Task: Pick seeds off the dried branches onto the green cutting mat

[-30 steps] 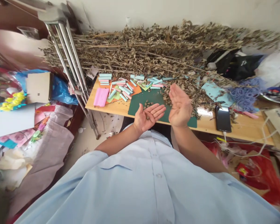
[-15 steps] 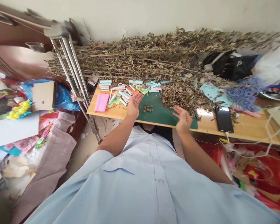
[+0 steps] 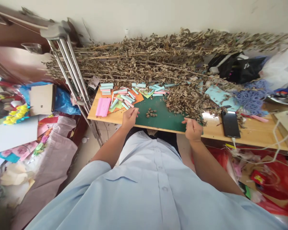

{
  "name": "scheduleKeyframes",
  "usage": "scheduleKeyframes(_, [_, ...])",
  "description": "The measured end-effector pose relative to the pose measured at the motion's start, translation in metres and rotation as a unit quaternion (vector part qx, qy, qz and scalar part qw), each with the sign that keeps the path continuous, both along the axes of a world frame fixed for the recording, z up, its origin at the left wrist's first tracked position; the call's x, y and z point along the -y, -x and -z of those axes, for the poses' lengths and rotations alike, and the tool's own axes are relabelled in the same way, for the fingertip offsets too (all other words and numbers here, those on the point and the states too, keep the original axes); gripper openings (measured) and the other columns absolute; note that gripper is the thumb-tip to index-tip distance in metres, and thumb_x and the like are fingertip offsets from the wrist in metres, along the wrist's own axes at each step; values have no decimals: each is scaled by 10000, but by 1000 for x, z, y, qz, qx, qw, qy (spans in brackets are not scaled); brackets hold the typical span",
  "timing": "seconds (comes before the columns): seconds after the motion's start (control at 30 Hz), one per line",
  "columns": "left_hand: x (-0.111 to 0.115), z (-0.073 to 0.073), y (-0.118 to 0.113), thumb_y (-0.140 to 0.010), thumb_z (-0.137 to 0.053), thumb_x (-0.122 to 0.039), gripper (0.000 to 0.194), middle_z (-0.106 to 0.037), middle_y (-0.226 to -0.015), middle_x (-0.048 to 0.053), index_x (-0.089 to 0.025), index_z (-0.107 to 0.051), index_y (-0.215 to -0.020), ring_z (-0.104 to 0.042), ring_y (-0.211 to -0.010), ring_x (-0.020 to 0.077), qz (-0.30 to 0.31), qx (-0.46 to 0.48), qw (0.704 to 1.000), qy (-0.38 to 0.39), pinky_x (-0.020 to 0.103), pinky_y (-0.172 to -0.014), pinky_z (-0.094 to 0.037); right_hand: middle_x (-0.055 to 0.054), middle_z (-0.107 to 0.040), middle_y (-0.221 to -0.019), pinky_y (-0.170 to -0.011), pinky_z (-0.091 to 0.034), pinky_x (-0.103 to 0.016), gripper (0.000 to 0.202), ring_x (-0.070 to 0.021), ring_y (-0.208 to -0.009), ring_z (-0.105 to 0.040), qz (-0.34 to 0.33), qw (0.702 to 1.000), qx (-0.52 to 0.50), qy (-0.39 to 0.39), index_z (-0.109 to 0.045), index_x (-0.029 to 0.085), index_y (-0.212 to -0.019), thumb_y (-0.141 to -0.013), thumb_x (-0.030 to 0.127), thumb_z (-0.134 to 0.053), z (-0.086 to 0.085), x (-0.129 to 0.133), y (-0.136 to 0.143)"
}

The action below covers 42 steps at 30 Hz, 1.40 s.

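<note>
Your left hand (image 3: 130, 117) curls closed at the left edge of the flat, dark green mat (image 3: 168, 120) on the light wooden desk (image 3: 213, 131), and your right hand (image 3: 193, 128) curls closed near its front right corner; whether either grip pinches the mat, I cannot tell. The small cluster of round, brown dried lumps (image 3: 151, 113) sits on the mat between your hands, nearer the left one

There is one left hand (image 3: 129, 118), one right hand (image 3: 194, 130), one green mat (image 3: 169, 121), one phone (image 3: 231, 125) and one bunch of brown lumps (image 3: 151, 114).
</note>
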<state>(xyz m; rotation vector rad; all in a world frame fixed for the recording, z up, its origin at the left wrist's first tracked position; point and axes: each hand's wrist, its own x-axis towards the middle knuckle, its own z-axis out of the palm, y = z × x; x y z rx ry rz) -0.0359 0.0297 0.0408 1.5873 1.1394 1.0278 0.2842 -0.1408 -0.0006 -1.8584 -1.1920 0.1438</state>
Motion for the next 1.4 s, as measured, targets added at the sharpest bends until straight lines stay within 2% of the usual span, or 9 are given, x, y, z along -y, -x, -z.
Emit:
scheduleKeyframes(0.1, [0,8,11,-937,-608,-442,273,-747,-918,76,-224,-773,-924,-681,-894,227,55,-112,990,-61,371,-895,-506,-77,-773,-836,-811,-547,-354,448,-217,-809,-720,-6,999,50,2,-755,191,-963,-1028,462,-405,3,-2,3])
scheduleKeyframes(0.2, [-2,17,15,-965,-557,-430,289,-751,-970,88,-231,-765,-984,-680,-942,243,85,-177,976,-96,389,-903,-507,-85,-772,-820,-815,-546,-361,455,-228,-815,-726,-13,996,82,21,-751,189,-945,-1026,457,-392,5,-4,6])
scheduleKeyframes(0.3, [-2,22,17,-1004,-483,-443,342,-745,-966,92,-233,-752,-1016,-678,-938,237,100,-196,968,-123,387,-892,-516,-92,-769,-806,-799,-542,-360,461,-232,-802,-721,-1,995,101,25,-746,185,-928,-1023,458,-387,5,-4,7])
scheduleKeyframes(0.47, [1,23,20,-1021,-454,-424,350,-744,-949,102,-226,-743,-1024,-690,-925,234,118,-220,956,-154,372,-852,-526,-78,-762,-785,-754,-530,-335,414,-217,-756,-709,5,992,123,25,-752,181,-926,-1016,445,-446,6,-4,7])
scheduleKeyframes(0.77, [0,21,22,-1007,-492,-382,303,-720,-844,92,-229,-740,-925,-673,-851,233,107,-233,945,-206,367,-790,-508,-96,-768,-831,-731,-515,-320,380,-221,-755,-693,17,986,164,25,-761,179,-924,-1011,430,-490,4,-10,12])
scheduleKeyframes(1.1, [-5,24,17,-1003,-504,-330,293,-702,-811,80,-199,-732,-876,-641,-829,224,90,-305,911,-261,368,-778,-444,-65,-738,-807,-717,-452,-279,289,-171,-728,-647,6,977,214,9,-731,178,-909,-1023,339,-520,4,-11,16])
scheduleKeyframes(1.4, [-2,25,12,-986,-517,-334,283,-705,-800,85,-193,-734,-872,-641,-817,225,18,-333,907,-258,367,-791,-454,-72,-725,-833,-762,-460,-290,236,-179,-778,-639,-69,981,179,-8,-703,188,-938,-1028,271,-502,-2,-5,13])
